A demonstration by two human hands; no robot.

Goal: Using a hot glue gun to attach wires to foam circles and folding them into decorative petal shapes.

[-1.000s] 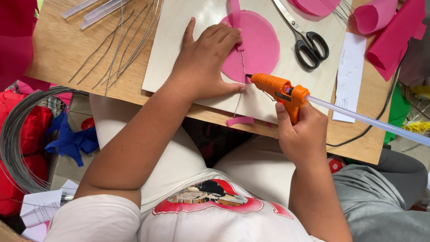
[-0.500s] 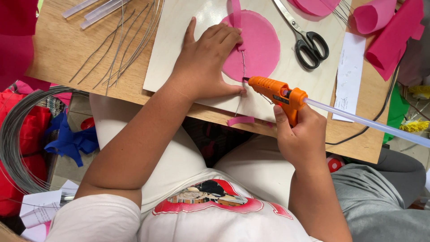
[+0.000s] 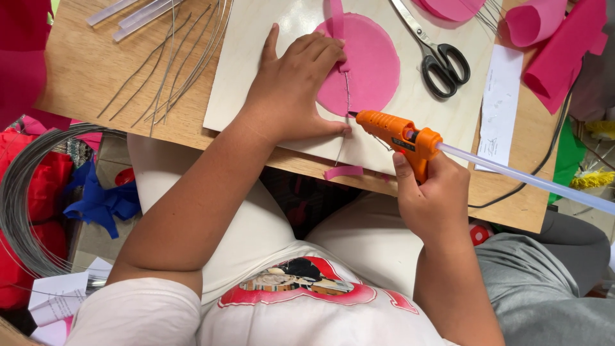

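The left hand (image 3: 295, 90) is spread flat in the middle of the frame, fingers open and pressing down on the round pink felt disc (image 3: 368, 64), which lies on a pale square board (image 3: 256, 45) on the wooden bench (image 3: 77, 77). A thin grey wire stem (image 3: 348, 96) runs down across the disc's lower edge, just beside the fingertips. From the lower right comes the right hand (image 3: 432, 195), fingers wrapped tight around the handle of the orange glue gun (image 3: 397, 131), a clear glue stick (image 3: 532, 179) trailing out behind toward the right edge. The nozzle sits right at the wire near the disc's lower rim. To do this well, I'd say keep the left palm steady so the wire can't roll, lay a small bead along the wire instead of a blob, and keep those fingertips clear of the hot tip. Black-handled scissors (image 3: 442, 61) lie at upper right, loose straight wires (image 3: 166, 64) at upper left, and a small pink strip (image 3: 343, 172) rests at the bench edge below.
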